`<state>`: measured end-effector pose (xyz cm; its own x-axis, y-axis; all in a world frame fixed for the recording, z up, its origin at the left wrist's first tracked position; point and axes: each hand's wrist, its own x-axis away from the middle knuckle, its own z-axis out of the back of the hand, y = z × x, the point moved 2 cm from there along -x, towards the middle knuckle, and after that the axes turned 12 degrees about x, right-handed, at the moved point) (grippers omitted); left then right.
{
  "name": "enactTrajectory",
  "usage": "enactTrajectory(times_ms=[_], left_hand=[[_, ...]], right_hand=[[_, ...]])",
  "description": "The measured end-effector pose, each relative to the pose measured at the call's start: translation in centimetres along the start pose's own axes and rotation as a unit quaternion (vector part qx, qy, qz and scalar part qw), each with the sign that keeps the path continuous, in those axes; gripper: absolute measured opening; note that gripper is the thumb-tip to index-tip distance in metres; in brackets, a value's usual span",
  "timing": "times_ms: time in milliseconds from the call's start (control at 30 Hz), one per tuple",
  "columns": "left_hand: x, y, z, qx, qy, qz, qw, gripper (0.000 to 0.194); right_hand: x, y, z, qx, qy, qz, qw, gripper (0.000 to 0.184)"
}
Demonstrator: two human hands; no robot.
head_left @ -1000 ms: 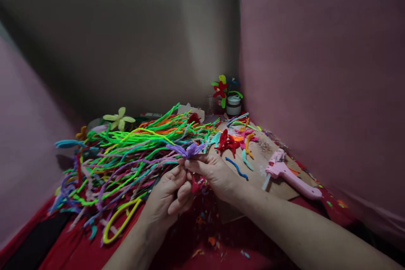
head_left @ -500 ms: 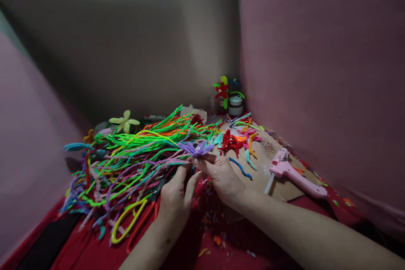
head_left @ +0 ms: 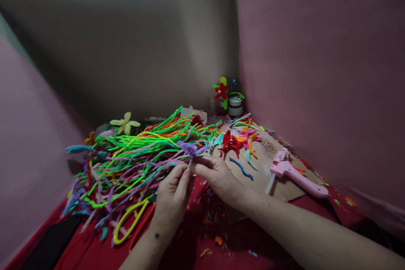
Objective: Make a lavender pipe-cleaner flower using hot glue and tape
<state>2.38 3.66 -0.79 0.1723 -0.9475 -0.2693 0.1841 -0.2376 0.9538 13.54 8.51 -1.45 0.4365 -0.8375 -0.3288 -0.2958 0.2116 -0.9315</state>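
A purple pipe-cleaner flower (head_left: pixel 189 148) is held up in front of me, its petals pointing up and outward. My left hand (head_left: pixel 175 185) pinches a thin pale stem just below the bloom. Right beside it, my right hand (head_left: pixel 217 174) is closed at the flower's base, thumb and forefinger together. Behind and left of the hands spreads a large heap of pipe cleaners (head_left: pixel 148 145) in green, orange, pink and purple. Scissors with a yellow-and-red handle (head_left: pixel 130 223) lie by my left wrist, their blades mostly hidden.
A pink glue gun (head_left: pixel 294 173) rests on cardboard (head_left: pixel 259 160) at right. On that board lie a red pipe-cleaner piece (head_left: pixel 230 144) and a blue strip (head_left: pixel 241 168). Further back stand a white-lidded jar (head_left: pixel 235 106) and a red flower (head_left: pixel 221 91). Scraps litter the red cloth (head_left: pixel 228 236).
The purple flower has tilted so that its stem points down between my hands. My left fingers have come together onto the stem, close to my right fingertips.
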Motion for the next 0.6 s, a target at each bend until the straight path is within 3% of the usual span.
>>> enactTrajectory(times_ms=[167,267,433,600], left_hand=[[0.0,0.3,-0.3,0.114,-0.016,0.085,0.99,0.026],[-0.1,0.0,-0.5,0.18,-0.025,0.112,0.977,0.028],[-0.3,-0.7,-0.4,0.314,-0.048,0.18,0.931,0.024],[-0.7,-1.1,-0.3,0.375,-0.12,0.223,0.892,0.027]], right_hand=[[-0.1,0.0,0.2,0.034,0.012,-0.019,0.999,0.015],[-0.2,0.3,0.2,-0.002,0.008,-0.031,0.999,0.013],[-0.1,0.7,-0.2,-0.122,-0.014,-0.068,0.99,0.015],[0.0,0.6,-0.4,-0.129,0.006,-0.067,0.989,0.016]])
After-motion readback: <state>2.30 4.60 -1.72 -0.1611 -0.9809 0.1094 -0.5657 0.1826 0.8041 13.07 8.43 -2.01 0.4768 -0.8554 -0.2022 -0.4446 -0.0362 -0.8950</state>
